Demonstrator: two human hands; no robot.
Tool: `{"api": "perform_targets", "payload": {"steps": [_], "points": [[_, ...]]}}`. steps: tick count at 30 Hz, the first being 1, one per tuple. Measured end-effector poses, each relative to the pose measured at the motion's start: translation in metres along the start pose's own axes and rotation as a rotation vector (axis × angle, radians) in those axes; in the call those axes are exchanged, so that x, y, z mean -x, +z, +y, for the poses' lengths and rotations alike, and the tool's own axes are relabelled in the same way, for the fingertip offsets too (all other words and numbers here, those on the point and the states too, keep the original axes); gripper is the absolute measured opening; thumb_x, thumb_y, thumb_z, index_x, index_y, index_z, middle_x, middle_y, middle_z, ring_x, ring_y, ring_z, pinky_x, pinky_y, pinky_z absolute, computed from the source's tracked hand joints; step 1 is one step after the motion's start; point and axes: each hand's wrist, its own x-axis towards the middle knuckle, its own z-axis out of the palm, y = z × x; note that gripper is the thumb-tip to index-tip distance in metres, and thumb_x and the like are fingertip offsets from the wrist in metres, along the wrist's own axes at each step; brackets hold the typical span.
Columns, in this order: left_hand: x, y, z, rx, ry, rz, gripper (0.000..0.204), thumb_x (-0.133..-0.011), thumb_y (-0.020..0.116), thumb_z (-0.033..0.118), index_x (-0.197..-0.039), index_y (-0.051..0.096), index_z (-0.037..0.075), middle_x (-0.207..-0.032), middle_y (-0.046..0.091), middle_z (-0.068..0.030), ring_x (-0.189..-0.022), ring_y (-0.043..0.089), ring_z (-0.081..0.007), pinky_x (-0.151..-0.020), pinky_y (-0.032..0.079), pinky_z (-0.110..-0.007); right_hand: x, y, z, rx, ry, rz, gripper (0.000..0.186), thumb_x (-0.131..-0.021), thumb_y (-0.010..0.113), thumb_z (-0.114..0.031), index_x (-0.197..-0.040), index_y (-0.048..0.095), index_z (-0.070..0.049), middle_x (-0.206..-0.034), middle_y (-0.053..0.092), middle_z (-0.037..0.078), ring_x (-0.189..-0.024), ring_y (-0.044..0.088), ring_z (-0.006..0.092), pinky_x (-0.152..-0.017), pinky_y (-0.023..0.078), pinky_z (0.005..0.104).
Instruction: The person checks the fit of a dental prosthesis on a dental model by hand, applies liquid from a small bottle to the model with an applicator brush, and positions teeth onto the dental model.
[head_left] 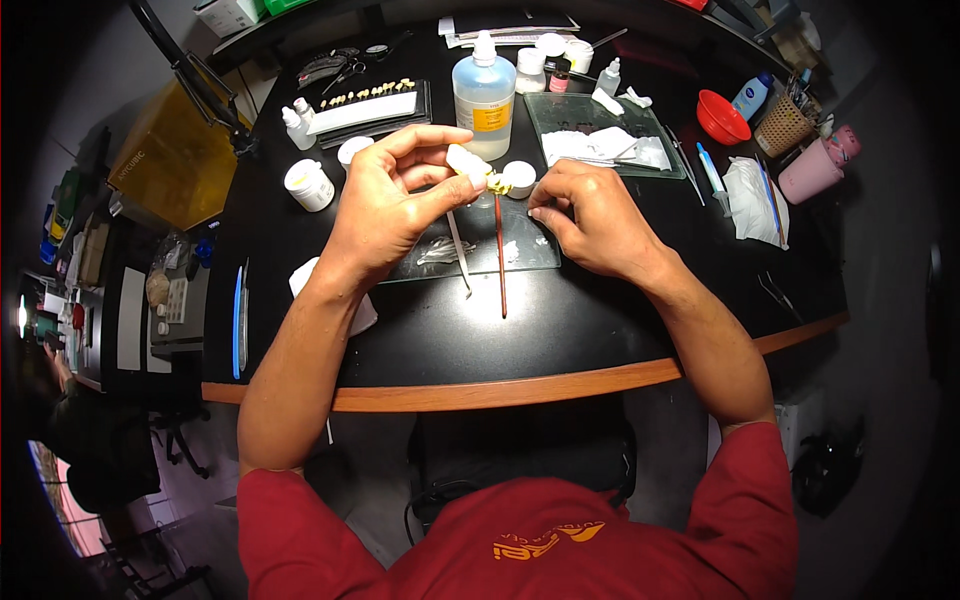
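I see the left hand (385, 205) curled, its thumb and fingers pinching a small pale cream dental model (466, 163) raised just above the black round-edged worktable (560, 330). The right hand (590, 218) is loosely closed beside it — whether its fingertips grip anything, I cannot tell. A thin red-handled brush (500, 260) runs from the model toward the near edge, across a clear glass slab (525, 250), with a slim metal spatula (459, 250) just to its left. Farther off stands a clear plastic bottle with a yellow label (484, 95) — beside it, a small white round jar (519, 178).
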Motion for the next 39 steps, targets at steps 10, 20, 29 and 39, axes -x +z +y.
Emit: {"api": "perform_targets", "payload": {"steps": [10,20,29,39], "points": [[-0.001,0.000,-0.002,-0.034,0.004,0.005,0.047,-0.090,0.081,0.003,-0.133,0.062,-0.006,-0.110,0.072,-0.0142,-0.103,0.072,-0.0174,-0.095,0.061,-0.032,0.003,0.001,0.001,0.070,-0.049,-0.039,0.005,-0.087,0.075,-0.001,-0.090,0.075,0.002,-0.092,0.065,0.018,-0.091,0.067,0.0369,-0.083,0.054,0.0459],[-0.002,-0.002,-0.002,-0.039,0.018,0.000,0.046,-0.091,0.080,0.002,-0.132,0.062,-0.006,-0.110,0.072,-0.0132,-0.102,0.072,-0.0171,-0.095,0.060,-0.031,-0.001,-0.023,0.003,0.069,-0.021,0.104,0.007,-0.087,0.075,-0.003,-0.093,0.076,0.001,-0.092,0.068,0.017,-0.082,0.070,0.0323,-0.076,0.056,0.0406],[-0.001,-0.003,0.002,-0.011,0.034,0.018,0.043,-0.088,0.081,-0.002,-0.128,0.065,-0.003,-0.108,0.071,-0.0109,-0.102,0.071,-0.0158,-0.093,0.060,-0.030,-0.089,-0.073,0.065,0.269,0.237,0.321,0.026,-0.085,0.078,-0.013,-0.109,0.079,-0.002,-0.102,0.078,0.019,-0.095,0.077,0.0295,-0.087,0.059,0.0396],[-0.004,-0.010,0.003,0.156,-0.104,-0.077,0.033,-0.084,0.086,-0.001,-0.107,0.062,0.002,-0.108,0.073,-0.0123,-0.102,0.075,-0.0182,-0.092,0.061,-0.031,-0.158,-0.040,0.104,0.423,0.432,0.110,0.044,-0.080,0.083,-0.017,-0.121,0.076,-0.002,-0.125,0.072,0.025,-0.119,0.070,0.0355,-0.104,0.056,0.0408]]}}
